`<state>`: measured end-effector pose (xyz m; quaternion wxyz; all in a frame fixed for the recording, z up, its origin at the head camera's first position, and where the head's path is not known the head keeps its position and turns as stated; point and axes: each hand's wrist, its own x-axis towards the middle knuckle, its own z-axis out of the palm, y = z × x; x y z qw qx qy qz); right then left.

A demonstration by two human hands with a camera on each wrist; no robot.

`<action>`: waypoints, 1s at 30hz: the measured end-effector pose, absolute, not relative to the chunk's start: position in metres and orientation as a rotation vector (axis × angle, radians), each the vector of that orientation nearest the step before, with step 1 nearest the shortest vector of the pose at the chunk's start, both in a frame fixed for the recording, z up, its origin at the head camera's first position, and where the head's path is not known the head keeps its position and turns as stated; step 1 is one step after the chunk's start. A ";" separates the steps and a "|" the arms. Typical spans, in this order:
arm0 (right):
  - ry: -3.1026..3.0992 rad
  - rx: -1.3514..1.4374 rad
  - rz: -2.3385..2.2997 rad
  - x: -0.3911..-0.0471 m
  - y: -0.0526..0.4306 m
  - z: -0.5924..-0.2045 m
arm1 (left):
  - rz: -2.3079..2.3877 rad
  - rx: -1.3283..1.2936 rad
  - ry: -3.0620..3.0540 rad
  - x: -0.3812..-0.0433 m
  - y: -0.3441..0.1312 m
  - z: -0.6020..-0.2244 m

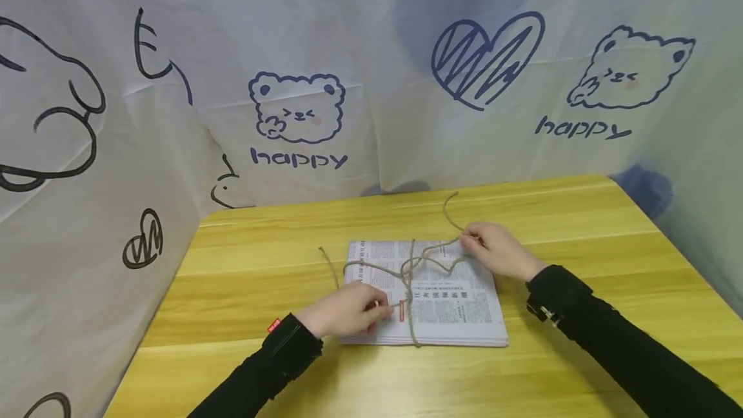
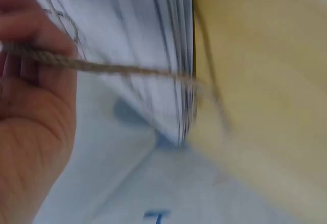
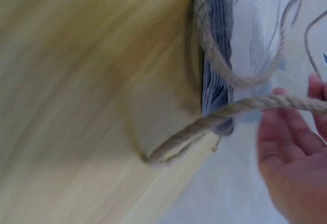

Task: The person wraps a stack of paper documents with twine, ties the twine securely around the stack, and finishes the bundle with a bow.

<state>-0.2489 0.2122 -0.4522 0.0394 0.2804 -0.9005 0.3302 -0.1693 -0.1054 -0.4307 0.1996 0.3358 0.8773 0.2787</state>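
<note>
A stack of folded newspapers (image 1: 464, 315) lies on the table, with twine (image 1: 413, 328) running over its top both ways and crossing near the middle. My left hand (image 1: 351, 308) is over the stack's near left part, fingers curled on one length of twine; the left wrist view shows that twine (image 2: 117, 69) passing through the hand (image 2: 41, 106). Above the far right corner, my right hand (image 1: 502, 250) pinches another length, whose loose end rises beyond the fingers. In the right wrist view, this twine (image 3: 219, 114) crosses the fingertips of the hand (image 3: 301, 152).
The wooden table (image 1: 244, 289) reaches out on all sides of the stack. Behind it and at both sides hangs a pale cloth (image 1: 371, 128) printed with bears and hearts. A loose twine end (image 1: 327, 263) sticks up left of the stack.
</note>
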 end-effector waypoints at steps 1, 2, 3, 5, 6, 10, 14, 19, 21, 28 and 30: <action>-2.782 0.866 0.987 -0.251 0.211 -0.454 | 0.816 0.902 2.365 -0.163 -0.106 -0.433; -2.804 0.866 0.972 -0.252 0.209 -0.455 | 0.844 0.854 2.298 -0.157 -0.105 -0.437; -2.817 0.875 0.947 -0.253 0.209 -0.456 | 0.867 0.817 2.252 -0.152 -0.105 -0.440; -2.834 0.874 0.910 -0.254 0.208 -0.458 | 0.865 0.789 2.250 -0.148 -0.106 -0.446; -2.837 0.871 0.894 -0.254 0.208 -0.460 | 0.844 0.791 2.293 -0.148 -0.107 -0.447; -2.853 0.880 0.839 -0.251 0.212 -0.460 | 0.651 0.848 2.648 -0.160 -0.116 -0.444; -2.949 1.131 0.950 -0.240 0.224 -0.456 | 0.523 0.776 2.920 -0.179 -0.129 -0.439; -3.060 1.492 1.470 -0.226 0.238 -0.454 | 0.561 0.699 2.941 -0.192 -0.141 -0.445; -3.019 1.521 1.604 -0.225 0.241 -0.454 | 0.627 0.701 2.925 -0.194 -0.146 -0.448; -2.993 1.253 1.424 -0.233 0.265 -0.447 | 0.796 0.732 2.887 -0.193 -0.185 -0.445; -3.012 1.171 1.330 -0.234 0.276 -0.444 | 0.704 0.671 2.956 -0.191 -0.203 -0.447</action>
